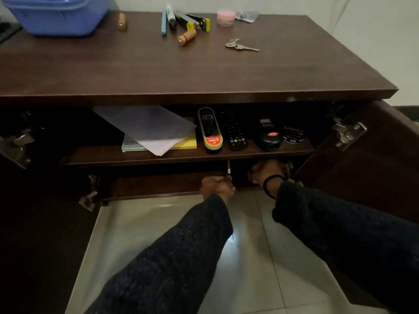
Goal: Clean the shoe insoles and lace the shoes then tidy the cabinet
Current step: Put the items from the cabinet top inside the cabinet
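The dark wooden cabinet (204, 96) stands with both doors open. Both my hands reach into its dark lower compartment. My left hand (216, 185) is closed at the front edge of the bottom shelf, and a thin white strip (229, 169), possibly a lace end, rises from its fingers. My right hand (266, 172), with a black band on the wrist, is curled deeper inside under the middle shelf. What it touches is lost in shadow. No shoe or insole shows clearly.
The middle shelf (181, 156) holds loose papers (149, 128), a Kiwi polish applicator (210, 130), a remote (234, 130) and two polish tins (269, 139). On top lie a blue tub (61, 14), pens (167, 19), keys (240, 45) and a pink jar (225, 17). Open doors flank both sides over the tiled floor (158, 223).
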`<state>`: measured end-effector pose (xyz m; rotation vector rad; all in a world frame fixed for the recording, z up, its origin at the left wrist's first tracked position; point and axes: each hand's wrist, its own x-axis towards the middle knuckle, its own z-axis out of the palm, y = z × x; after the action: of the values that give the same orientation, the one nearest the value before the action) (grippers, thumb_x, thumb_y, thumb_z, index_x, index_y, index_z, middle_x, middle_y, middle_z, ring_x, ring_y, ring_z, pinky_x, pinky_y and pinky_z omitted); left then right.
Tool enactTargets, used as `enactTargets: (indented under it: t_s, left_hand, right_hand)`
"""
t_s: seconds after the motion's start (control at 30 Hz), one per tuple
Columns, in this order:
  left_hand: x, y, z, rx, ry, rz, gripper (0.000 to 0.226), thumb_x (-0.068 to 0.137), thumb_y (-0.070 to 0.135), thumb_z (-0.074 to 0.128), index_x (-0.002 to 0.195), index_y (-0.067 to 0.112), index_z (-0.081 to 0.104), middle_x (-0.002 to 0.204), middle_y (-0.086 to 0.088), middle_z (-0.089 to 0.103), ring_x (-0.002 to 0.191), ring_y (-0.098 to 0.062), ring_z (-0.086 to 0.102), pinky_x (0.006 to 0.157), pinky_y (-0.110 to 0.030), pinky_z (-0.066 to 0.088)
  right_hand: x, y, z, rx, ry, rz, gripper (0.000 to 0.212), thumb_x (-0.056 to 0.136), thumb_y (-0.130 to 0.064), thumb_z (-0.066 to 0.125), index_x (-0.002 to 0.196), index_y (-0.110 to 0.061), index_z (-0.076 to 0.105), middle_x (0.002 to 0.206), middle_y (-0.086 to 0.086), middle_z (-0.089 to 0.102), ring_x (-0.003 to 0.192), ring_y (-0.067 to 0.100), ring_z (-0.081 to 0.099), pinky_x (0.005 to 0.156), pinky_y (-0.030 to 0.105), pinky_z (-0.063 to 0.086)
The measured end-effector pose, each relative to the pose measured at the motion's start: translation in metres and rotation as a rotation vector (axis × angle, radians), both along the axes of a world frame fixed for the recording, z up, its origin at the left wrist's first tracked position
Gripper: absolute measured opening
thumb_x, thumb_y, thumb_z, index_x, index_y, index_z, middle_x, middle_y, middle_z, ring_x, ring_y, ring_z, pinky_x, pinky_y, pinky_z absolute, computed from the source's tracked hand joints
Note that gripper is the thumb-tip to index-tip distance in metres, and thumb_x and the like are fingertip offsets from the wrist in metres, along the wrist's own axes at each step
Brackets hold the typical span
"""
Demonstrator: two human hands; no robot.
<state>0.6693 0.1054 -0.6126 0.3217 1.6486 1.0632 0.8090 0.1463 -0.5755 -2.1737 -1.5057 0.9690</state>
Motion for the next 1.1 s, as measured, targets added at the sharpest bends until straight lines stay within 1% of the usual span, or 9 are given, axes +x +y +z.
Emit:
enactTargets:
  t_s: [0.1,0.2,0.4,0.47,0.57,0.63,0.9,1.0,1.1]
  left_hand:
    - [0.006,0.02,-0.014,0.007,0.065,-0.068,0.019,0.081,0.008,0.083,0.081,0.009,0.064,0.094,-0.016,0.073,0.077,-0.028,0.074,0.055,-0.033,0.062]
    - [0.009,0.032,-0.025,0.003,0.176,-0.17,0.022,0.079,0.011,0.084,0.072,0.015,0.064,0.091,-0.012,0.072,0.081,-0.031,0.075,0.064,-0.044,0.065]
    - [0.002,0.052,-0.075,0.012,0.312,-0.41,0.026,0.057,0.035,0.075,0.081,0.026,0.069,0.104,-0.009,0.072,0.09,-0.028,0.073,0.082,-0.042,0.063]
    - [0.0,0.045,-0.057,0.014,0.363,-0.518,0.024,0.066,0.032,0.077,0.087,0.027,0.066,0.114,-0.011,0.068,0.101,-0.028,0.069,0.09,-0.041,0.06]
    - [-0.009,0.015,0.008,0.036,0.497,-0.72,0.024,0.088,0.025,0.074,0.11,0.022,0.065,0.129,-0.007,0.06,0.12,-0.026,0.058,0.105,-0.03,0.048]
    - [-0.018,0.006,0.03,0.051,0.581,-0.875,0.034,0.09,0.027,0.073,0.122,0.02,0.063,0.131,-0.007,0.056,0.125,-0.024,0.053,0.101,-0.023,0.042]
    - [-0.049,-0.022,0.184,0.144,0.755,-1.509,0.027,0.097,0.027,0.063,0.112,0.005,0.07,0.095,-0.015,0.077,0.08,-0.027,0.076,0.057,-0.023,0.055]
    - [-0.069,-0.04,0.238,0.079,0.778,-1.63,0.014,0.1,0.027,0.061,0.101,0.013,0.065,0.089,-0.012,0.077,0.064,-0.016,0.073,0.061,-0.022,0.056]
    - [-0.097,-0.043,0.292,0.024,0.572,-1.674,0.018,0.102,0.015,0.061,0.104,-0.002,0.066,0.104,-0.025,0.073,0.054,-0.007,0.068,0.057,-0.018,0.058]
  right_hand:
    - [-0.001,0.009,-0.007,0.022,-0.218,0.052,0.009,0.096,-0.024,0.063,0.087,-0.024,0.066,0.121,0.011,0.069,0.118,0.03,0.062,0.095,0.035,0.046]
    - [-0.004,0.011,-0.019,0.131,-0.369,0.028,0.023,0.101,-0.022,0.053,0.118,-0.009,0.064,0.115,0.013,0.065,0.11,0.032,0.062,0.082,0.034,0.043]
    - [-0.004,0.003,-0.014,0.183,-0.237,-0.064,0.012,0.087,-0.011,0.07,0.091,-0.014,0.059,0.107,0.016,0.067,0.106,0.036,0.064,0.078,0.033,0.045]
    - [0.0,-0.002,-0.007,0.129,-0.237,0.009,0.023,0.089,-0.013,0.068,0.075,-0.024,0.053,0.113,0.016,0.068,0.111,0.035,0.062,0.086,0.037,0.047]
    - [0.006,-0.012,0.001,0.078,-0.271,0.058,0.005,0.09,-0.017,0.068,0.091,-0.014,0.072,0.116,0.017,0.069,0.112,0.036,0.062,0.089,0.036,0.047]
    - [0.004,-0.021,0.012,0.038,-0.289,0.146,0.018,0.088,-0.02,0.068,0.103,-0.01,0.075,0.112,0.015,0.07,0.107,0.033,0.064,0.084,0.032,0.047]
    - [-0.04,-0.073,0.136,0.027,-0.352,0.672,0.016,0.091,-0.025,0.066,0.102,-0.015,0.073,0.103,0.002,0.072,0.098,0.021,0.069,0.078,0.021,0.046]
    - [-0.054,-0.085,0.2,0.018,-0.308,0.91,0.011,0.091,-0.018,0.067,0.08,-0.02,0.067,0.079,-0.007,0.067,0.081,0.013,0.067,0.067,0.022,0.048]
    - [-0.065,-0.085,0.27,0.008,-0.279,1.036,0.013,0.087,-0.026,0.072,0.099,-0.025,0.078,0.095,-0.007,0.076,0.085,0.007,0.07,0.078,0.026,0.058]
